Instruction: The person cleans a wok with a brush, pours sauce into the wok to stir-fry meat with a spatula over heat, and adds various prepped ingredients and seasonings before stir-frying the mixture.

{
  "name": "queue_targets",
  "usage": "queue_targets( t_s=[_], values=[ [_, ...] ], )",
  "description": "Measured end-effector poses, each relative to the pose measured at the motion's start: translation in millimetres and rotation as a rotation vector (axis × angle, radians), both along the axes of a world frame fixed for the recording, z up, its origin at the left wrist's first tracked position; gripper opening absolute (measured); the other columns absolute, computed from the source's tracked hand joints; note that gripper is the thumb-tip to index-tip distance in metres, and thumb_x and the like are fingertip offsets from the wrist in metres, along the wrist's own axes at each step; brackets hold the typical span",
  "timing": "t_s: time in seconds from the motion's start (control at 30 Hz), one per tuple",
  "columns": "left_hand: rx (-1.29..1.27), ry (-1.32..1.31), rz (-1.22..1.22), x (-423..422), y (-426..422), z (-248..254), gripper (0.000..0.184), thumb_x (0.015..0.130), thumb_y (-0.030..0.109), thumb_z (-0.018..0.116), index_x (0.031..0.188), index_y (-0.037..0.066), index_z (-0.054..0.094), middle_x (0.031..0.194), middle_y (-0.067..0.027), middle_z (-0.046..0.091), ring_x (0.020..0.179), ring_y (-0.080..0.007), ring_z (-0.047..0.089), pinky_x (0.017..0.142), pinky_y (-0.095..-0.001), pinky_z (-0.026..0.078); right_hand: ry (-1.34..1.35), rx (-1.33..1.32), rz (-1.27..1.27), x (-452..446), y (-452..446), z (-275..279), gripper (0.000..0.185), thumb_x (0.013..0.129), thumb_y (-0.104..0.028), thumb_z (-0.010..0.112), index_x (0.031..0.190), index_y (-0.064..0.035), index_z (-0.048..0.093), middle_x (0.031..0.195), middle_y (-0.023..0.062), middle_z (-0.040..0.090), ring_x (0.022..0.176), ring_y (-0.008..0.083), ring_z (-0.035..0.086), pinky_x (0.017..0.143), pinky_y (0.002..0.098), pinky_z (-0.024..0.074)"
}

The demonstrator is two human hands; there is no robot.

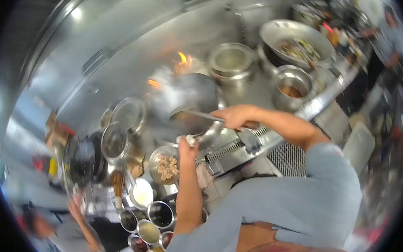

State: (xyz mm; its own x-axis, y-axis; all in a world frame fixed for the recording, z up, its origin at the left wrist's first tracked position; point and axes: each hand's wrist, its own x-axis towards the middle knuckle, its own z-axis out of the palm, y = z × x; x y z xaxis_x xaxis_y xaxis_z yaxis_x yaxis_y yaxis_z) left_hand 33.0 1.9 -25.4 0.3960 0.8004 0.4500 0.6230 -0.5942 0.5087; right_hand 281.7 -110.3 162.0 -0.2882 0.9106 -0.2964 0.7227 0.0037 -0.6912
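A dark wok [199,89] sits on the stove with steam over it and orange flames [182,60] behind. My right hand [238,117] is closed round the handle of a ladle [204,115], whose bowl end is inside the wok. At the wok's near left edge, my left hand [187,144] is closed on a whitish cloth [189,139]; the rim or handle under it is hidden. Just left of my left forearm stands a strainer bowl with pale chunks of food [167,167].
Behind right are a lidded-looking steel pot [231,62], a large bowl of food [274,29] and a pot of brown liquid [291,92]. Several seasoning containers [149,231] stand near left. One person [74,235] is at left, another [394,35] at far right.
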Motion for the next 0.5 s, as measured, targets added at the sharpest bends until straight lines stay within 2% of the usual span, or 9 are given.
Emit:
queue_targets(
  t_s=[0.07, 0.17, 0.23, 0.27, 0.33, 0.37, 0.43, 0.47, 0.5],
  values=[
    [-0.109, 0.000, -0.109, -2, -26, 19, 0.027, 0.073, 0.011, 0.072, 0.093, 0.000, 0.057, 0.085, -0.0146, 0.063, 0.079, -0.0259, 0.061, 0.066, -0.0418, 0.048, -0.088, -0.039, -0.019, 9, -13, 6, 0.065, 0.074, -0.007, 0.049, 0.137, -0.0097, 0.038, 0.085, 0.0195, 0.065, 0.058, 0.0269, 0.063, 0.055, 0.0387, 0.0494],
    [-0.225, -0.270, -0.341, -2, -24, 21, 0.019, 0.074, 0.003, 0.066, 0.090, 0.000, 0.055, 0.085, -0.0139, 0.062, 0.074, -0.0243, 0.059, 0.062, -0.0395, 0.049, -0.246, -0.065, 0.087, 19, -7, 16, 0.060, 0.073, -0.008, 0.050, 0.132, -0.0048, 0.042, 0.084, 0.0193, 0.065, 0.060, 0.0274, 0.064, 0.055, 0.0398, 0.0494],
    [-0.174, 0.086, -0.227, -8, -31, 64, 0.016, 0.076, -0.005, 0.059, 0.090, 0.001, 0.054, 0.088, -0.0132, 0.061, 0.070, -0.0232, 0.056, 0.059, -0.0348, 0.050, -0.342, -0.067, 0.162, 6, 5, -1, 0.053, 0.073, -0.008, 0.050, 0.125, 0.0027, 0.044, 0.082, 0.0201, 0.066, 0.065, 0.0295, 0.065, 0.057, 0.0419, 0.0498],
    [-0.726, -0.475, -0.318, -14, 18, 3, 0.020, 0.075, -0.011, 0.056, 0.091, 0.002, 0.054, 0.089, -0.0132, 0.060, 0.068, -0.0222, 0.054, 0.057, -0.0302, 0.050, -0.403, -0.060, 0.139, -2, 18, -13, 0.050, 0.074, -0.007, 0.050, 0.122, 0.0062, 0.045, 0.081, 0.0209, 0.066, 0.068, 0.0309, 0.066, 0.059, 0.0430, 0.0499],
    [-0.317, -0.050, -0.173, 0, -16, 23, 0.017, 0.078, -0.006, 0.055, 0.093, 0.002, 0.053, 0.089, -0.0141, 0.060, 0.071, -0.0234, 0.058, 0.059, -0.0326, 0.051, -0.406, -0.063, 0.102, -14, 26, -43, 0.058, 0.074, -0.006, 0.051, 0.128, 0.0106, 0.038, 0.082, 0.0233, 0.066, 0.072, 0.0338, 0.066, 0.061, 0.0437, 0.0505],
    [-0.323, -0.058, -0.171, 6, -24, 12, 0.017, 0.078, -0.006, 0.055, 0.093, 0.002, 0.053, 0.089, -0.0141, 0.060, 0.071, -0.0234, 0.058, 0.059, -0.0326, 0.051, -0.364, 0.064, -0.058, -20, 29, -63, 0.063, 0.074, -0.006, 0.051, 0.132, 0.0102, 0.033, 0.082, 0.0237, 0.066, 0.074, 0.0349, 0.066, 0.063, 0.0440, 0.0508],
    [-1.466, -1.148, 0.095, 0, -39, -17, 0.012, 0.084, 0.002, 0.051, 0.095, 0.003, 0.053, 0.087, -0.0125, 0.060, 0.076, -0.0237, 0.062, 0.061, -0.0351, 0.053, -0.310, 0.142, -0.185, -27, 20, -48, 0.074, 0.075, -0.006, 0.050, 0.141, 0.0087, 0.019, 0.085, 0.0254, 0.065, 0.080, 0.0384, 0.066, 0.067, 0.0458, 0.0513],
    [-1.418, -1.155, 0.292, 1, -61, -9, 0.013, 0.088, 0.008, 0.047, 0.099, 0.005, 0.053, 0.087, -0.0109, 0.060, 0.080, -0.0246, 0.064, 0.063, -0.0381, 0.054, -0.325, 0.176, -0.202, -25, 26, -61, 0.074, 0.075, -0.008, 0.050, 0.142, 0.0035, 0.021, 0.088, 0.0268, 0.065, 0.082, 0.0400, 0.065, 0.069, 0.0476, 0.0510],
    [-1.053, -0.636, -0.017, -28, -43, -96, 0.015, 0.086, 0.010, 0.051, 0.100, 0.006, 0.054, 0.087, -0.0093, 0.061, 0.079, -0.0246, 0.064, 0.063, -0.0385, 0.054, -0.324, 0.130, -0.181, -20, 22, -52, 0.075, 0.076, -0.010, 0.052, 0.144, -0.0031, 0.021, 0.090, 0.0278, 0.064, 0.083, 0.0399, 0.065, 0.069, 0.0488, 0.0507]
  ],
)
